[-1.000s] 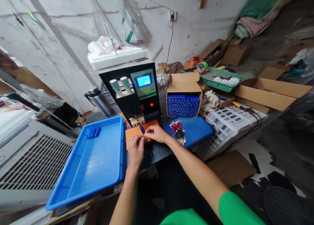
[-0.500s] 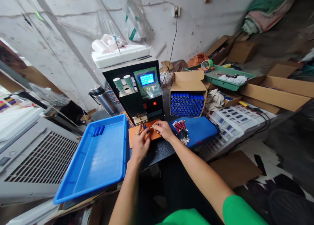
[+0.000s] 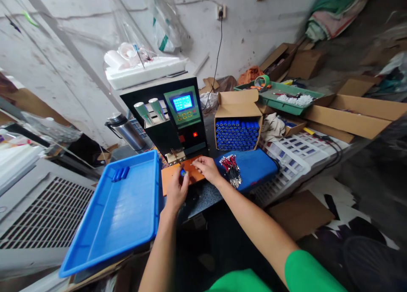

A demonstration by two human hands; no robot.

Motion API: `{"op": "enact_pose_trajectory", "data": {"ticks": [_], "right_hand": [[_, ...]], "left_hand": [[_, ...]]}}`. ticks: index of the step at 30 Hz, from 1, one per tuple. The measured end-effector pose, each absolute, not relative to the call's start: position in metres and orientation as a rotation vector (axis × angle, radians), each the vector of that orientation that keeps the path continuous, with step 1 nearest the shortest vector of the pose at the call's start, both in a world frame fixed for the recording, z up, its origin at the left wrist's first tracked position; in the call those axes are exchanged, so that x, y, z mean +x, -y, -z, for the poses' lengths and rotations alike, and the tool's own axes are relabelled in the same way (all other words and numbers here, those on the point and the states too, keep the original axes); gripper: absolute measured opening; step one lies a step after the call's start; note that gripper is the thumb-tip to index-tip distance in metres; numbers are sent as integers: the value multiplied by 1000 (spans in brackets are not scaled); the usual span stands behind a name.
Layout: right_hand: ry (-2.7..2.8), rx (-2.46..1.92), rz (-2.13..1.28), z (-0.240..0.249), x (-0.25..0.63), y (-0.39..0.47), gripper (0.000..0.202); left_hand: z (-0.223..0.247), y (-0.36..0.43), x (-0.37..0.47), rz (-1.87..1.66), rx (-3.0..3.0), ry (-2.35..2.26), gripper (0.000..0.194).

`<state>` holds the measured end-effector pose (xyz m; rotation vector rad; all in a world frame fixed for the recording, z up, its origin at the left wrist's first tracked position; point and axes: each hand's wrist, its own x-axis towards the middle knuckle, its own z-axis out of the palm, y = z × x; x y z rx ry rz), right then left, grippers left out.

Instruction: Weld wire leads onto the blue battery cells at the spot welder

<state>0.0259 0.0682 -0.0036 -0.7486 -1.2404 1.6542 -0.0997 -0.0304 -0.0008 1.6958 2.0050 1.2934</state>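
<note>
Left hand (image 3: 177, 189) pinches a small blue battery cell (image 3: 182, 172) upright on the orange pad (image 3: 170, 177), just below the spot welder (image 3: 173, 122) electrodes. Right hand (image 3: 206, 169) rests fingertips-down beside the cell, apparently steadying a wire lead; too small to confirm. Blue tray (image 3: 114, 224) holds a few finished cells only. Carton of cells (image 3: 238, 134) is full and wire bundle (image 3: 231, 169) large: early in the batch.

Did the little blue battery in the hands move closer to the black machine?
Yes. The blue battery held by the left hand now sits further up the orange pad, nearer the black machine.
</note>
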Motion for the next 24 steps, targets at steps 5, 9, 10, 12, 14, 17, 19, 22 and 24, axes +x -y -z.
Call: {"op": "enact_pose_trajectory", "data": {"ticks": [5, 9, 10, 12, 14, 17, 19, 22, 24], "right_hand": [[1299, -763, -1601, 6, 23, -70, 29], [1352, -776, -1540, 8, 22, -70, 29], [1359, -777, -1528, 8, 22, -70, 28], [1364, -776, -1516, 9, 22, -71, 27], [1359, -778, -1524, 9, 22, -72, 26], [1320, -806, -1571, 6, 21, -73, 25], [1269, -824, -1619, 3, 20, -73, 23], [1224, -820, -1677, -5, 16, -71, 21], [1231, -800, -1694, -10, 13, -68, 21]], "left_hand": [[-6, 25, -103, -1370, 1542, -2067, 38], [-7, 16, -111, -1332, 1616, -2048, 33], [-6, 14, -112, -1329, 1616, -2025, 32], [-3, 11, -114, -1326, 1584, -1981, 31], [2, 8, -115, -1321, 1546, -1943, 30], [10, 7, -116, -1315, 1530, -1893, 31], [14, 7, -117, -1331, 1532, -1880, 33], [14, 7, -116, -1349, 1544, -1878, 32], [13, 9, -114, -1343, 1560, -1896, 30]]}}
